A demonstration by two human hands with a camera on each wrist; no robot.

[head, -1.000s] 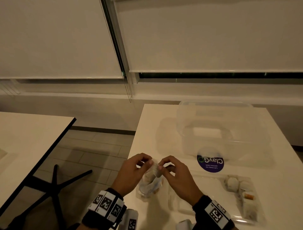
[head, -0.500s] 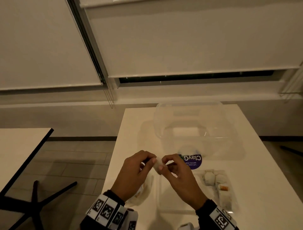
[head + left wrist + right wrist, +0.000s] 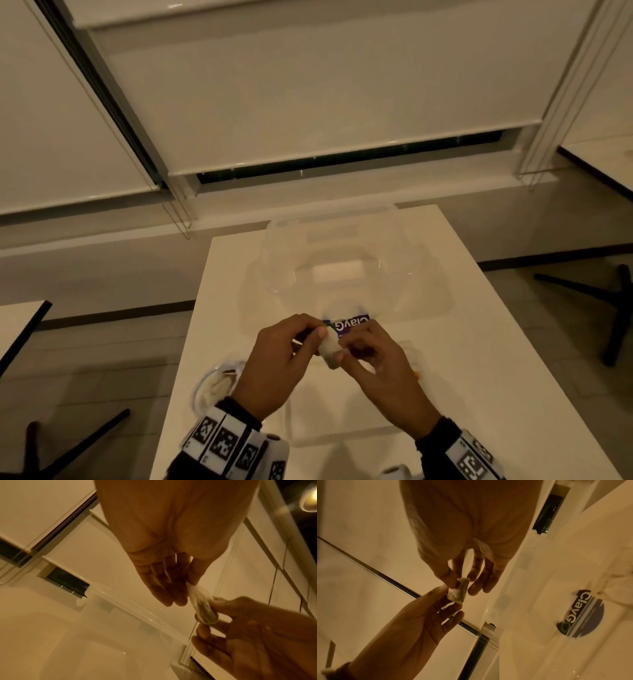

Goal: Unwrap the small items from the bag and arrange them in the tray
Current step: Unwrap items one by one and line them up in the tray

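Observation:
Both hands hold one small white wrapped item (image 3: 330,344) in the air above the clear tray (image 3: 342,437). My left hand (image 3: 308,339) pinches the twisted end of its wrapper (image 3: 190,586). My right hand (image 3: 356,353) pinches the item's body (image 3: 458,590) between thumb and fingers. Through the thin wrapper a darker piece (image 3: 205,611) shows. The crumpled bag (image 3: 215,387) lies on the white table (image 3: 479,342), left of my left wrist. The right hand hides most of the tray's contents.
A big clear plastic box (image 3: 342,267) with a purple ClayG sticker (image 3: 354,323) stands just behind the hands. The table's left edge (image 3: 185,359) runs close to the bag. Black chair legs (image 3: 609,308) stand on the floor at right.
The hands have lifted the wrapped item out of the bag and to the right, over the tray. The bag now lies left of the hands.

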